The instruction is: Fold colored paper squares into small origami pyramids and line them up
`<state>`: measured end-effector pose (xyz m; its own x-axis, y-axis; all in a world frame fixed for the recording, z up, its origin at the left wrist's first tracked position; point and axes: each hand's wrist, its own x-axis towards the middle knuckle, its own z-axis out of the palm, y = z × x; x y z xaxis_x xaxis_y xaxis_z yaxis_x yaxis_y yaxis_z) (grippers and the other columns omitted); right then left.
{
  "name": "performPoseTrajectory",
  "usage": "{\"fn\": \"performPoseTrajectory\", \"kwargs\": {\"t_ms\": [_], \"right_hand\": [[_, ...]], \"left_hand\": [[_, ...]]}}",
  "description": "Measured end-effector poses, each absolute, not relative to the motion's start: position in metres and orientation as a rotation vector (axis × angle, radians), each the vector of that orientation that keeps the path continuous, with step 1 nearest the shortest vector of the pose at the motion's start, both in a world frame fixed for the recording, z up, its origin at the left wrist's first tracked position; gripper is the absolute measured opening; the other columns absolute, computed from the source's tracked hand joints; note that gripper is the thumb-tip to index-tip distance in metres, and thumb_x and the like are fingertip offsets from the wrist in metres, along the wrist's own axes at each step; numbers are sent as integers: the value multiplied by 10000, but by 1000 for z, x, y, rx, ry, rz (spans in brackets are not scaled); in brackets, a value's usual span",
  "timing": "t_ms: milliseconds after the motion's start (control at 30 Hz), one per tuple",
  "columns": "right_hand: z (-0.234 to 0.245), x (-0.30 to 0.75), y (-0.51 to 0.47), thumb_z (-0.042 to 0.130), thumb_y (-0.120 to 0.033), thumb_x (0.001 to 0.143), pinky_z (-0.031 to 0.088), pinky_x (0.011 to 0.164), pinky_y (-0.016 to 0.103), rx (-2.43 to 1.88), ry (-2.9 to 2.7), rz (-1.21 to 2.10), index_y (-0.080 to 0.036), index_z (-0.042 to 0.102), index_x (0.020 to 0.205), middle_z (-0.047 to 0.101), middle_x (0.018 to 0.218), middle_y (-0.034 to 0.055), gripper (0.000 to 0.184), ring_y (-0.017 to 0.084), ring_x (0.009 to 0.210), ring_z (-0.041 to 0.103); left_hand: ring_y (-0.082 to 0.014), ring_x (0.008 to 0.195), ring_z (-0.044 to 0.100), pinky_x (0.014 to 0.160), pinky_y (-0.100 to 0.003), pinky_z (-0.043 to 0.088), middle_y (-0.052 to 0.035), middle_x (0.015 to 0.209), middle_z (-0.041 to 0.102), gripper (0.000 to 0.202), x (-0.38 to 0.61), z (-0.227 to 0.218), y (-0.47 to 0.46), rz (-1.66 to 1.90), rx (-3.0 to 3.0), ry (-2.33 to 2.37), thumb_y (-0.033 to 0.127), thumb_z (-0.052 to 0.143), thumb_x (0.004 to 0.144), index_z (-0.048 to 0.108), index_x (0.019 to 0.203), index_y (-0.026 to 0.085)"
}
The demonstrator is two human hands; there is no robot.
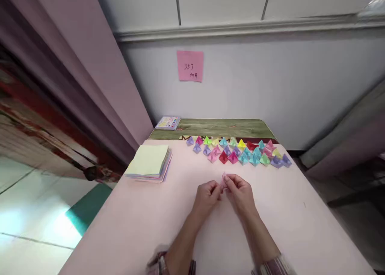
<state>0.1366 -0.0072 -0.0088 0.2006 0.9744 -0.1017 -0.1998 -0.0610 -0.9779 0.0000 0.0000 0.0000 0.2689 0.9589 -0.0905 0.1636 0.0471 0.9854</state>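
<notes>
Between my two hands is a small piece of folded pink paper (223, 182), held above the middle of the pale tabletop (192, 235). My left hand (207, 195) pinches its lower left side, fingers curled in. On the right side, the thumb and forefinger of my right hand (240, 191) press the paper from above. Much of the paper is covered by fingers, so its exact folded shape is unclear. Beyond my hands stand several small folded paper shapes (232, 157) with pointed tops, in purple, pink, red, blue, green and yellow, set in uneven rows.
A stack of square coloured paper (147, 160), pale yellow on top, lies at the table's left. At the far left corner sits a printed packet (168, 122) on a green wood-patterned strip (222, 127). A pink note (190, 66) is stuck to the wall behind. Curtains hang at left.
</notes>
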Motion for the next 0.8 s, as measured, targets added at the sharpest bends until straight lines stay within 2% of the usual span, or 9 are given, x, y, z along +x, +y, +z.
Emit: {"fn": "performPoseTrajectory", "kwargs": {"t_ms": [200, 300, 400, 600, 800], "right_hand": [[-10, 136, -5, 747, -512, 696, 383, 491, 208, -1229, -716, 1196, -154, 721, 816, 594, 607, -10, 379, 93, 527, 474], [-10, 130, -6, 750, -508, 699, 311, 423, 203, -1148, -671, 1296, -163, 715, 830, 528, 518, -41, 371, 78, 453, 398], [-9, 125, -8, 765, -485, 698, 309, 420, 206, -1060, -633, 1407, -172, 710, 852, 499, 494, -56, 353, 79, 445, 381], [-5, 126, -10, 796, -403, 700, 282, 400, 169, -900, -520, 1584, -160, 719, 828, 444, 485, -70, 286, 56, 447, 357], [-3, 129, -10, 803, -367, 708, 257, 393, 140, -853, -488, 1648, -139, 727, 833, 436, 502, -65, 271, 38, 453, 330]], "left_hand": [[-114, 508, 560, 500, -221, 438, -36, 649, 638, 451, -1, -4, 1, 902, 1072, 987, 571, 512, 853, 609, 797, 134], [-113, 542, 583, 535, -223, 477, -40, 684, 653, 381, -2, 0, 2, 935, 954, 923, 510, 637, 798, 608, 794, 130], [-102, 550, 582, 537, -210, 491, -27, 681, 645, 332, -3, 3, 2, 943, 853, 868, 438, 721, 750, 607, 768, 127], [-87, 535, 596, 451, -155, 466, -71, 746, 685, 326, -4, 6, 1, 831, 660, 770, 374, 776, 712, 621, 818, 107], [-71, 507, 592, 439, -129, 465, -63, 715, 687, 322, -5, 5, 1, 815, 574, 732, 333, 807, 686, 631, 821, 99]]}}
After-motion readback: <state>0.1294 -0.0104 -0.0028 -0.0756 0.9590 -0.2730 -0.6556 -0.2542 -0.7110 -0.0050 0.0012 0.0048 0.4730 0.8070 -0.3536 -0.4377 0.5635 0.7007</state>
